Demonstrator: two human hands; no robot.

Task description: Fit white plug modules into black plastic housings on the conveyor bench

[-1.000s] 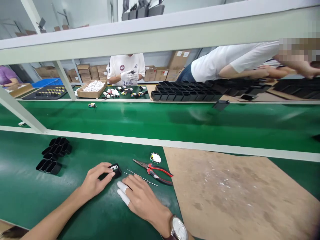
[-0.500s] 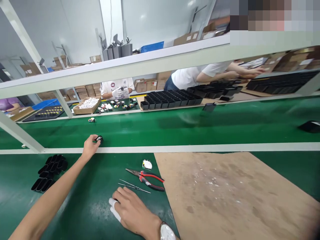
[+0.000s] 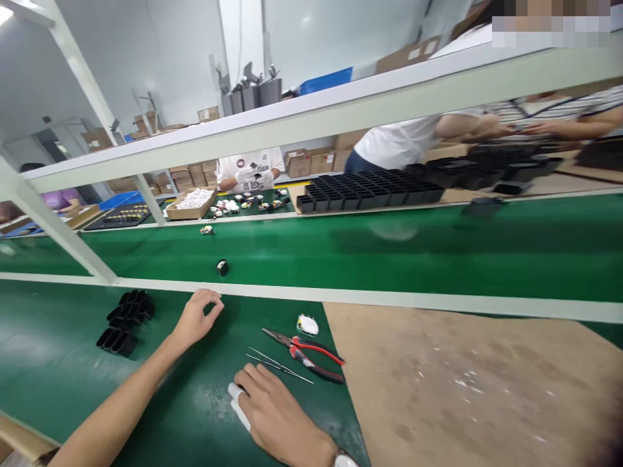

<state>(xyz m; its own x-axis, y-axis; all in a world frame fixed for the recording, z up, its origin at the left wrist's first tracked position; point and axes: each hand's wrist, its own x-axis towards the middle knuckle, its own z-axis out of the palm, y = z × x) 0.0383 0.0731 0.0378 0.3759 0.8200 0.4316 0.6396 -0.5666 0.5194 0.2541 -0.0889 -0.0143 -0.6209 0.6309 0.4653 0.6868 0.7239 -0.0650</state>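
Observation:
My left hand (image 3: 198, 316) is over the near bench, just in front of the white rail; its thumb and fingers are curved with a gap between them and hold nothing. Beyond it, a small black oval housing (image 3: 222, 267) with a pale inside stands on the green belt. My right hand (image 3: 275, 412) lies palm down on the bench, fingers loosely bent and apart, with white finger cots on two digits. Close to its fingertips are metal tweezers (image 3: 280, 365), red-and-black long-nose pliers (image 3: 311, 357) and a small circuit assembly with a white top (image 3: 307, 325).
Black oval sleeves (image 3: 127, 318) stand grouped at the left. A stained brown board (image 3: 467, 383) covers the right of the bench. A white rail (image 3: 272, 291) divides bench from belt; a slanted post (image 3: 73, 240) rises at left. Co-workers sit and lean beyond the belt (image 3: 341, 253).
My left hand has let go of the black housing on the belt and drawn back toward me over the bench. The view has swung left; my right hand stays on the bench.

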